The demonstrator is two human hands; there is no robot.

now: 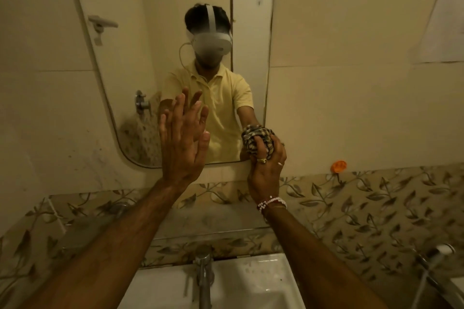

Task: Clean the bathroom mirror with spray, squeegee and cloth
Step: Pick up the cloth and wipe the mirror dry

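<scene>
- Right hand [267, 168] – fingers clenched round balled-up checked brown-and-cream cloth [256, 137], pressed at 5 o'clock corner of frameless rounded wall mirror [160, 32].
- Left hand [182, 140] – fingers spread flat, holding nothing, on glass at 6 o'clock.

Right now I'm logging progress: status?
Left hand open, flat at mirror. Right hand wiping lower corner with bunched cloth. Nothing obstructing.

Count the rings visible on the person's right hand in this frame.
2. A chunky gold ring sits on a finger of the right hand gripping the checked cloth; a thin band is on a finger further right. Others may be hidden.
</scene>
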